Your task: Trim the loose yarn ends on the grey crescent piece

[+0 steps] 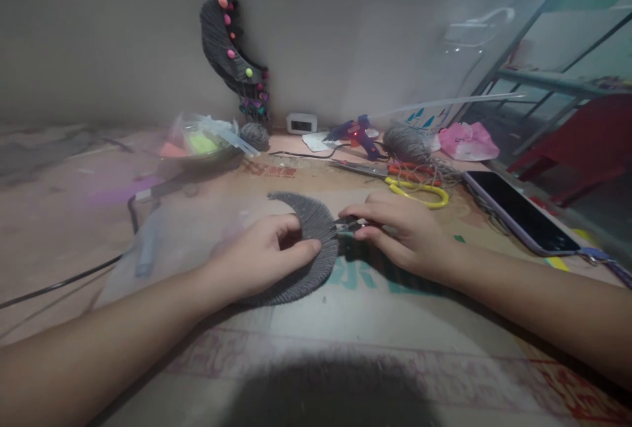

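Observation:
A crescent moon shape wrapped in grey yarn (316,269) lies on the work surface in front of me. My left hand (276,249) grips it from the inner curve, thumb on top and the other fingers partly hidden beneath. At its outer edge, my right hand (399,233) pinches a small dark tool with narrow pointed metal tips (347,222). Those tips reach the yarn near the middle of the outer curve. Its exact kind is hard to make out because the fingers cover the handle.
Scissors with yellow and orange handles (419,193), a glue gun (359,134), grey yarn (407,144) and a phone (521,210) lie beyond and right. A bowl of bright pieces (197,144) stands back left. A decorated grey crescent (220,45) leans against the wall. A black cable (64,279) runs left.

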`<control>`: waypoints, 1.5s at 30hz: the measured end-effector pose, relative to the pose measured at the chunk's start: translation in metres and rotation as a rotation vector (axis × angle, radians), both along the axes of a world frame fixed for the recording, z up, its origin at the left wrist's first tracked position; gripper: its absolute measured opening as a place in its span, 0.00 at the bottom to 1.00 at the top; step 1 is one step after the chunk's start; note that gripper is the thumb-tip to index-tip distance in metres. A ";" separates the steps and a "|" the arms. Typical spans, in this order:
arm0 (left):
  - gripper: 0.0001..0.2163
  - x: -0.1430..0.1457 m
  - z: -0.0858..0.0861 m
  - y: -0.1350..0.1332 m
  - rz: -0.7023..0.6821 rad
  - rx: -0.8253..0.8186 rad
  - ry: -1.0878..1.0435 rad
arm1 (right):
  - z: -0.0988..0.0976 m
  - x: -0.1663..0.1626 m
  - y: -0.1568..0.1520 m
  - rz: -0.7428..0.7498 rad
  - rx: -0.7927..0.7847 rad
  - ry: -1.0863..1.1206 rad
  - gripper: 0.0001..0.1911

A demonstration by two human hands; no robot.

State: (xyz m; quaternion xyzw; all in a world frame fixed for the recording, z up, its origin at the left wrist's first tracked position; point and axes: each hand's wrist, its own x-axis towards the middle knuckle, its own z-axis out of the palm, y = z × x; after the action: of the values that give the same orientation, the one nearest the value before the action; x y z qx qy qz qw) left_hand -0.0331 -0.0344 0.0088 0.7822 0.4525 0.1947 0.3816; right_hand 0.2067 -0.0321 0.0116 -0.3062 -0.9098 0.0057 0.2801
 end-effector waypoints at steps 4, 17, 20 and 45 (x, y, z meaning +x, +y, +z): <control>0.14 0.000 0.003 -0.001 -0.004 0.005 -0.008 | -0.002 0.000 0.002 0.013 0.039 0.017 0.14; 0.11 0.001 0.003 -0.002 -0.019 -0.037 -0.080 | 0.001 0.004 0.004 0.047 0.143 -0.039 0.14; 0.09 0.001 0.003 -0.002 -0.029 -0.069 -0.109 | 0.004 0.003 0.003 0.041 0.151 -0.063 0.14; 0.11 0.000 0.000 -0.001 -0.014 -0.063 -0.100 | 0.002 0.005 0.004 0.006 0.062 0.042 0.14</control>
State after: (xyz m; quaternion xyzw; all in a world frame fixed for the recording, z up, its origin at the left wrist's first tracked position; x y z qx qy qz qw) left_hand -0.0327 -0.0355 0.0090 0.7623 0.4331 0.2167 0.4294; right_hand 0.2115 -0.0283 0.0139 -0.2945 -0.9043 -0.0153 0.3087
